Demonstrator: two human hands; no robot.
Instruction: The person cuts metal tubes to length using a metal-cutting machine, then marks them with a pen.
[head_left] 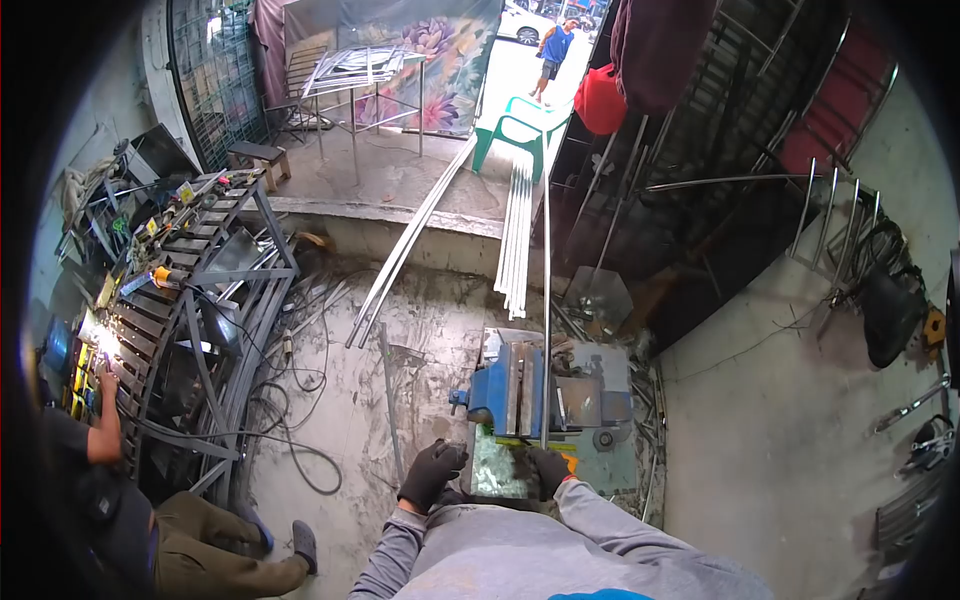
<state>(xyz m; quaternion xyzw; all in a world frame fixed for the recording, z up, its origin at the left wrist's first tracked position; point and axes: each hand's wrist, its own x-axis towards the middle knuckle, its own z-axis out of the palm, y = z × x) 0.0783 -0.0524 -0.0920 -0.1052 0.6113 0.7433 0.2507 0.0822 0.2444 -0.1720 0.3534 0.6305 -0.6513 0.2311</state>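
My left hand (432,473), in a dark glove, is closed in a fist left of the vise base; whatever may be in it is hidden. My right hand (548,468), also gloved, is curled at the near end of a long metal tube (546,330), with an orange-yellow object (570,464) at its edge. I cannot tell which of these it grips. The tube runs forward past the jaws of a blue bench vise (489,392) to a green plastic chair (513,121). A yellow strip (512,441) shows below the vise.
Several shiny tubes (516,235) lean over the floor step beside the chair, and more tubes (412,243) lie left of them. At left, a person (85,480) works amid bright sparks on a slatted metal bench (150,335). A black cable (300,455) loops across the floor.
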